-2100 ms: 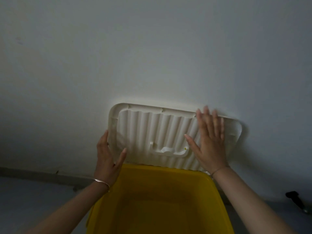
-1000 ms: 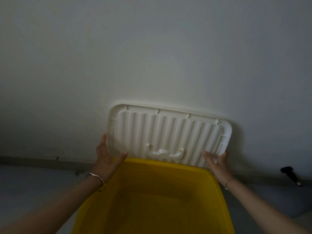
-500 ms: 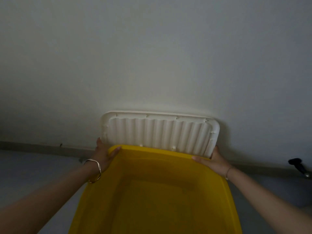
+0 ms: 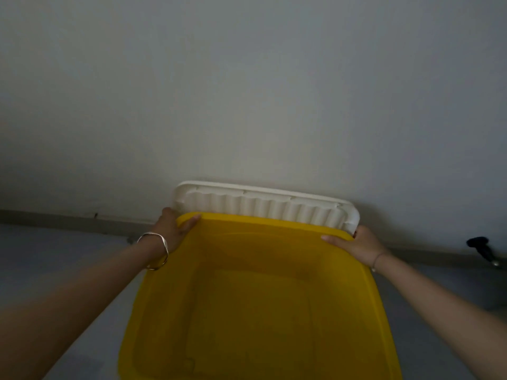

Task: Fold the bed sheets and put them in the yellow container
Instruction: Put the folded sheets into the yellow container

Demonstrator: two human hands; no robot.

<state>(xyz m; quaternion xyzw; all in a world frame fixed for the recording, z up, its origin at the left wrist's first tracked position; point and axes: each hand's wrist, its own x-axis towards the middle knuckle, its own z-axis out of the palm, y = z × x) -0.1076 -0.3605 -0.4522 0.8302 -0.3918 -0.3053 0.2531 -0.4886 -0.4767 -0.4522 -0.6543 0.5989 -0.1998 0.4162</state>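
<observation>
White wall, grey floor. Open yellow container sits on the floor by the wall, nothing visible inside it. Ribbed white lid stands upright between container and wall. Left hand, with bracelet, pinches the lid's left end, thumb over the yellow rim. Right hand does the same at the right end. Other fingers mostly hidden behind.
</observation>
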